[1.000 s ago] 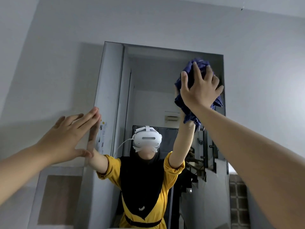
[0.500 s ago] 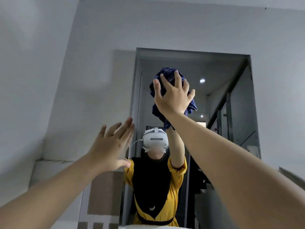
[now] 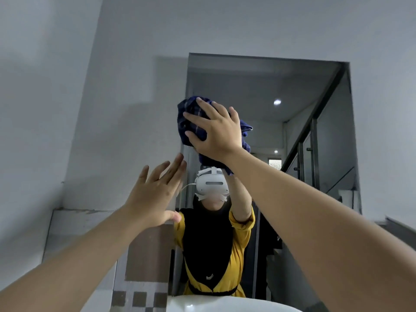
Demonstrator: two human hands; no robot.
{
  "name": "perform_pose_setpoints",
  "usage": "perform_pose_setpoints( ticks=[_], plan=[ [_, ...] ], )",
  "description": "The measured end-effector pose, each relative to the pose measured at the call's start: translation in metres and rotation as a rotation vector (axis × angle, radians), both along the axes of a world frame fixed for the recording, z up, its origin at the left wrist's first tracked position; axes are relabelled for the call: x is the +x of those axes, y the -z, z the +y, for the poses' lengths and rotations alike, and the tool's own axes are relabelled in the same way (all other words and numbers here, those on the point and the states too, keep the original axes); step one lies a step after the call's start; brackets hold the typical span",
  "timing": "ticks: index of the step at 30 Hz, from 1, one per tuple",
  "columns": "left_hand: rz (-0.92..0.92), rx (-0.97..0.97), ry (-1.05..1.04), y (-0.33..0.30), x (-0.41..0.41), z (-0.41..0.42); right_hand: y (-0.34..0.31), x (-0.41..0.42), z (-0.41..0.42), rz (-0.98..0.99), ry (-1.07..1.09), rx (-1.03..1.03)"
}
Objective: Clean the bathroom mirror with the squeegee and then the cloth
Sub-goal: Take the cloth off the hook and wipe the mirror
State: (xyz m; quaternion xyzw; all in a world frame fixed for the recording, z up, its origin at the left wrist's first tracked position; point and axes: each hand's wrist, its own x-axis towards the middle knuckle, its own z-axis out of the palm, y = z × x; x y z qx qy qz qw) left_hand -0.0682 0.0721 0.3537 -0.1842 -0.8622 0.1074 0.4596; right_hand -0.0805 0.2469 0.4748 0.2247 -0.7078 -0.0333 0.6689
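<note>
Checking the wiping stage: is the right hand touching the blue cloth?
Touching. The head view shows the right hand spread flat over the blue cloth, its fingers pressing into the bunched fabric against the mirror.

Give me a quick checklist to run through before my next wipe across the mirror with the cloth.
1. Dark blue checked cloth under the right hand: ok, palm spread over it.
2. Cloth against the wall-mounted mirror: ok, it appears pressed to the glass.
3. Left hand out of the wipe path: ok, open and empty at the mirror's left edge.
4. Cloth bunched, not flat: not ok, folds hang loose below the palm.
5. Streaks on the glass: cannot tell.
6. Squeegee out of the way: cannot tell, it is not in view.
</note>
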Motion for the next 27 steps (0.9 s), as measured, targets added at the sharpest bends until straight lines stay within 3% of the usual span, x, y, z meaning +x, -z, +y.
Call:
perform_pose_setpoints(
  ticks=[3,12,20,27],
  plan=[
    [-0.009,-0.011,-0.040,-0.002,0.005,0.005,0.004,0.003,0.044,0.028,0.015,0.051],
    [-0.008,0.060,-0.094,0.004,0.011,0.013,0.022,0.019,0.177,0.077,0.115,-0.142],
    [0.013,0.073,-0.130,0.006,0.017,0.020,0.034,0.030,0.242,0.023,0.135,-0.482],
    [-0.006,0.187,-0.104,0.030,0.022,0.029,0.050,0.032,0.231,-0.038,0.045,-0.962]
  ],
)
